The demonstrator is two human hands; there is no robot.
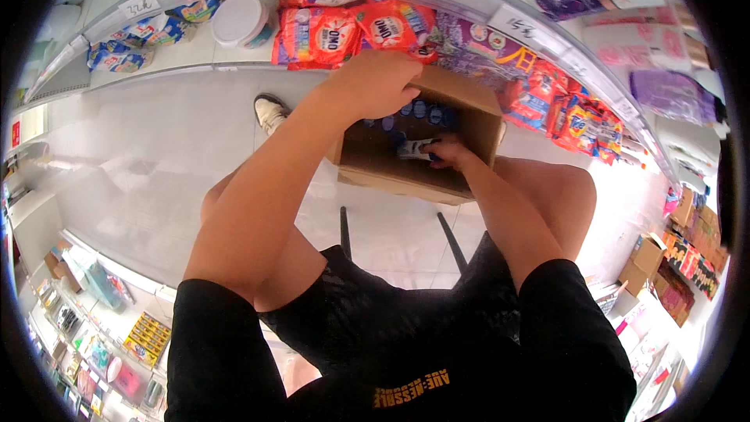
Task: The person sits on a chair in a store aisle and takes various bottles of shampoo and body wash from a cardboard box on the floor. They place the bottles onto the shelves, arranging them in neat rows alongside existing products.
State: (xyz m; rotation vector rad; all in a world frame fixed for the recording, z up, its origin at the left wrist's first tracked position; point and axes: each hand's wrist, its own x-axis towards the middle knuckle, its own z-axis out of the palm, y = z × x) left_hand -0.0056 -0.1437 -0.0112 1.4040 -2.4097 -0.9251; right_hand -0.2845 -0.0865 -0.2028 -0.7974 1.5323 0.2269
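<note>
An open cardboard box (404,184) stands in front of me between my legs. My right hand (450,151) reaches inside it, its fingers closed around a white bottle with blue parts (413,149). Several blue-capped bottles (419,109) stand upright along the box's far side. Over the box's far left corner is my left hand (375,85), palm down with fingers curled. It is next to the red OMO detergent bags (334,36) on the low shelf. Its fingertips are partly hidden, so I cannot tell whether they grip the box edge or a bag.
Along the low shelf (170,73) are a white-lidded tub (239,20), blue-and-white packs (120,57), a purple lavender-print pack (469,41) and Tide bags (586,126). Price tags line the shelf edge above. Dark stool legs (344,231) stand beneath me. Stocked shelves (96,357) lie behind.
</note>
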